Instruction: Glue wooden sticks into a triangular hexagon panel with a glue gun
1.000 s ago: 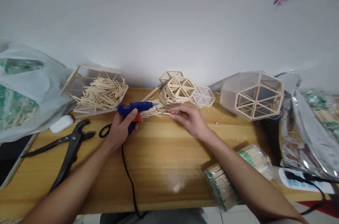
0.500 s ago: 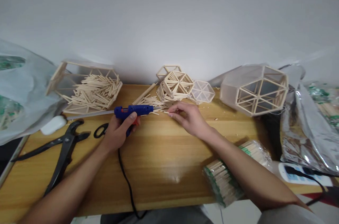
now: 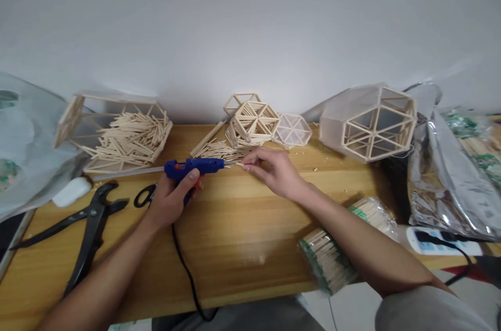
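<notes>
My left hand (image 3: 172,196) is wrapped round a blue glue gun (image 3: 195,166), its nozzle pointing right and a long glue stick (image 3: 129,172) sticking out of its back. Between the fingertips of my right hand (image 3: 276,172) is a short wooden stick (image 3: 238,164), whose free end is at the nozzle; whether they touch I cannot tell. Just behind lie a heap of loose sticks (image 3: 219,150) and several small hexagonal stick frames (image 3: 256,118). A hexagon covered in pale sheet (image 3: 293,130) leans beside them.
Big black pliers (image 3: 94,213), scissors (image 3: 144,196) and a white case (image 3: 71,191) lie left. A stick-filled frame (image 3: 113,101) stands behind them. At right are a covered hexagonal frame (image 3: 332,127), bagged sticks (image 3: 326,260) and a power strip (image 3: 442,242). A black cord (image 3: 186,263) crosses the front.
The stick in my right hand has come up to the glue gun's nozzle, closing the gap between them. The whole view has shifted slightly.
</notes>
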{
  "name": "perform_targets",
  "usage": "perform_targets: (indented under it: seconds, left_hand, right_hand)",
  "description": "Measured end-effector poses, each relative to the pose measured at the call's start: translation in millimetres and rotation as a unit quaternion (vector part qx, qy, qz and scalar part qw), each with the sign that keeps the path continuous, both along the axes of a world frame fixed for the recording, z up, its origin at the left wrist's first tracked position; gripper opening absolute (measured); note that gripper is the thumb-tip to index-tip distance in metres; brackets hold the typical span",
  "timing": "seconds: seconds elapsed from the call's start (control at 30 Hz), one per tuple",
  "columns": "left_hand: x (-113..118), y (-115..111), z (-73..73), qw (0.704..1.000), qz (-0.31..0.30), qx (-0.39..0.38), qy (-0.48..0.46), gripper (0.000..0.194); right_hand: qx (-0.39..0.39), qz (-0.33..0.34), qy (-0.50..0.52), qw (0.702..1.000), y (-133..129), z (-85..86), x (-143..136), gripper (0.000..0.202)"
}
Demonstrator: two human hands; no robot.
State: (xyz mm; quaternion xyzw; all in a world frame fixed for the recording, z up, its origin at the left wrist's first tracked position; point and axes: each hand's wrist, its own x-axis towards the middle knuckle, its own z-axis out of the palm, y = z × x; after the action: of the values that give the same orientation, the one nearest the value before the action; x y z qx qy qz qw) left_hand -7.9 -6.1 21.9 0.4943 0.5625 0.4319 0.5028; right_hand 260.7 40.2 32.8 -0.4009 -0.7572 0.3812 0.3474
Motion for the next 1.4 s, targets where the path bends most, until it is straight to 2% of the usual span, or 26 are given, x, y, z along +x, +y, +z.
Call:
perform_targets:
  seconds: [0.4,1.4]
  left_hand:
    - [-0.6,-1.1,-3.3,1.000,-0.004,-0.013,-0.002,0.047]
    - [-0.9,-0.2,-4.2,1.000,-0.005,-0.006,0.019,0.044]
  right_hand:
    - [0.027,0.001,0.000,1.000,-0.1,-0.5,0.0,0.002]
    - [0.037,0.011,-0.004,0.999,-0.6,2.4,-0.3,0.003]
